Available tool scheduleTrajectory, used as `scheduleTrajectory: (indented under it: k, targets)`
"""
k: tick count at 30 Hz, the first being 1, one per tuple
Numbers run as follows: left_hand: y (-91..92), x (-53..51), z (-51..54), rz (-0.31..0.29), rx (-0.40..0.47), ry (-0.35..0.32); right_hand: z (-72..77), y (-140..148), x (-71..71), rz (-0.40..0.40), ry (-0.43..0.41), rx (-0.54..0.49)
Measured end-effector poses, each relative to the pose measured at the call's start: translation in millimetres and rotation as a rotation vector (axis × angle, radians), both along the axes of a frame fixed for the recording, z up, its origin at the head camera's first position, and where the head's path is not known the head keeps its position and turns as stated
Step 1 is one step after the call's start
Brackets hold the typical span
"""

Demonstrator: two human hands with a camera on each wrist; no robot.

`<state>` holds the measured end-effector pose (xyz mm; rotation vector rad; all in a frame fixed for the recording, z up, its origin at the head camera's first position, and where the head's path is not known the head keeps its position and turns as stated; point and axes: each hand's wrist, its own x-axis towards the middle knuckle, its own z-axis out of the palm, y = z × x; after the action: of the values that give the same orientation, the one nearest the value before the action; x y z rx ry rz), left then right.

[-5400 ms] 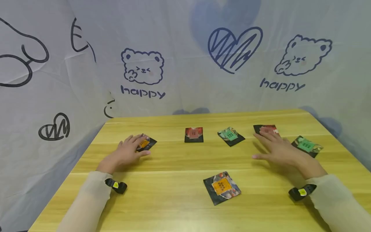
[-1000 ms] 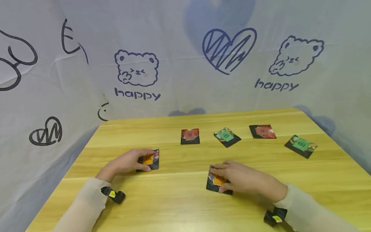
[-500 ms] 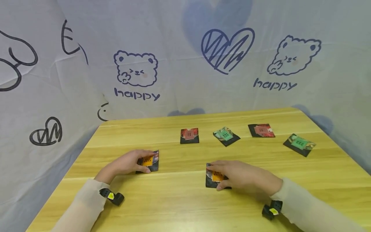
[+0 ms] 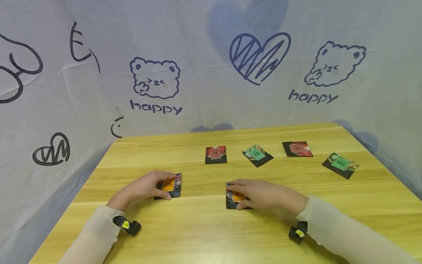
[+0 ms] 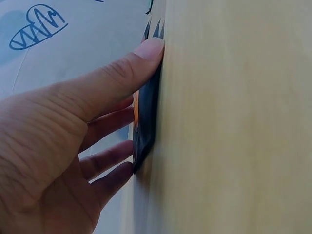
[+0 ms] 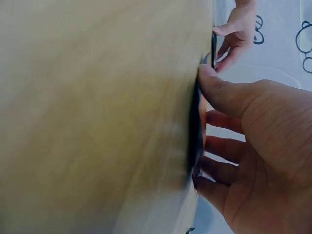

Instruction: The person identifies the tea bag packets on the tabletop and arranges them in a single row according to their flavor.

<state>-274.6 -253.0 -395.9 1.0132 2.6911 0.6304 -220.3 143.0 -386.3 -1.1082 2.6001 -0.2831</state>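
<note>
My left hand (image 4: 145, 187) rests on a small black packet with an orange label (image 4: 176, 189) at the table's left middle. Its fingertips lie on top and the thumb touches the near side. In the left wrist view that packet (image 5: 147, 114) is seen edge-on, flat along the table. To the right, my right hand (image 4: 267, 195) touches a matching orange-labelled packet (image 4: 232, 202) with fingertips and thumb, covering its right part. The right wrist view gives this packet (image 6: 196, 131) edge-on, the fingers on its upper face. A gap of bare wood separates the two packets.
Behind the hands lie a red-labelled packet (image 4: 215, 154), a green-labelled packet (image 4: 258, 155), another red-labelled packet (image 4: 297, 149) and another green-labelled packet (image 4: 340, 165). The wooden table (image 4: 184, 234) ends at a white cloth backdrop (image 4: 204, 88) with drawings.
My right hand has come down from the far right packets and slid the near orange-labelled packet left and slightly away. Earlier, the left one was drawn nearer and turned; lately it hardly moves.
</note>
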Motion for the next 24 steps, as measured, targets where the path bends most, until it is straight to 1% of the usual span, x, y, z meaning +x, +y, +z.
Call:
scheduleTrajectory:
  k: [3, 8, 13, 17, 20, 24]
  targets:
    - [-0.4, -0.6, -0.2, 0.009, -0.011, 0.015, -2.0, -4, -4.5, 0.010, 0.022, 0.005]
    - [-2.3, -0.6, -1.8, 0.015, -0.010, 0.037, 0.6, -14, -9.1, 0.012, 0.020, 0.012]
    - [-3.3, 0.0, -2.5, 0.033, -0.009, 0.007, 2.3, -24, -14.0, 0.015, 0.019, 0.028]
    - [-1.6, 0.4, 0.5, 0.038, 0.010, -0.007, 2.6, -29, -19.7, 0.024, 0.043, 0.027]
    - [-0.3, 1.6, 1.8, 0.037, 0.006, -0.016, 0.9, -33, -23.6, 0.029, 0.053, 0.024]
    - [0.4, 4.2, 0.5, 0.040, 0.000, -0.043, -3.1, -39, -27.4, 0.026, 0.059, 0.031]
